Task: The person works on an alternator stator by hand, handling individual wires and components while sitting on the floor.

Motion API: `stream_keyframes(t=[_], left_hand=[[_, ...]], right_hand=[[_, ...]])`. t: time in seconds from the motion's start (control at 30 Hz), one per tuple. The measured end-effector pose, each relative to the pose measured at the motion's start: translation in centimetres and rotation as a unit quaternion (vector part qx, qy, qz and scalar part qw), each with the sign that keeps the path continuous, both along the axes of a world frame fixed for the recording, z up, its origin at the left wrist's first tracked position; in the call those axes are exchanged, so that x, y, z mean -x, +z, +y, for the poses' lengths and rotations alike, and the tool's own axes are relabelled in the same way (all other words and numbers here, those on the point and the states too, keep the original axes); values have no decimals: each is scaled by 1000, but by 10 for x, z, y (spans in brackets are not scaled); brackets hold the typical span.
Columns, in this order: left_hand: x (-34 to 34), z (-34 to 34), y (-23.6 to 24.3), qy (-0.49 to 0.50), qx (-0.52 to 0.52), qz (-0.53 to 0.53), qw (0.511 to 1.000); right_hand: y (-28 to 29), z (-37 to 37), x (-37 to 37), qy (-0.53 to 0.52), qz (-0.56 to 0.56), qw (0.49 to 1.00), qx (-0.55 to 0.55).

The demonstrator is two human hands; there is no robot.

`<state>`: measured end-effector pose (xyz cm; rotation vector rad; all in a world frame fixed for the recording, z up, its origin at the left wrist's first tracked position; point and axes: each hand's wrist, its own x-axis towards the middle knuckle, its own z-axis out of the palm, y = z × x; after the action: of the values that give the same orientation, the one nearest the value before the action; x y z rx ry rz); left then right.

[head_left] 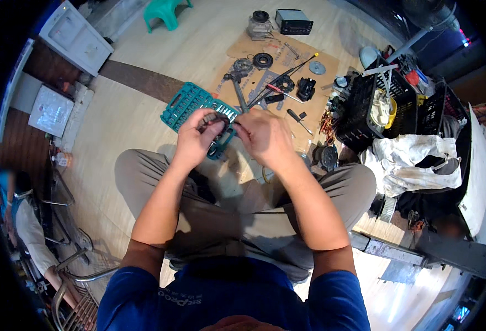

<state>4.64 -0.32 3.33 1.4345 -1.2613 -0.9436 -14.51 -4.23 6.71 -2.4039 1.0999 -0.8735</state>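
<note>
One toolcase (184, 105) lies behind left fingers (196, 117) gripping a dark part (213, 118); grip of right fingers (244, 133) unclear.

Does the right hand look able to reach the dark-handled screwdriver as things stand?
Probably yes: the screwdriver lies just to the right of the right hand, uncovered, with nothing visibly in between.

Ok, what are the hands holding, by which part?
Left hand: dark round part, by its rim. Right hand: seemingly the hammer, by the handle.
</note>
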Motion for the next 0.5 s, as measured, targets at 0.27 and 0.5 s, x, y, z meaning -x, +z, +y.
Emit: stream_keyframes(t=[0.27,0.5], left_hand=[[-4,4,-5,-152,-69,225,960],[-14,-11,-9,-34,-54,494,867]], right_hand=[[-16,-35,30,-72,-58,993,-78],[-19,-24,36,-28,-42,985,-163]])
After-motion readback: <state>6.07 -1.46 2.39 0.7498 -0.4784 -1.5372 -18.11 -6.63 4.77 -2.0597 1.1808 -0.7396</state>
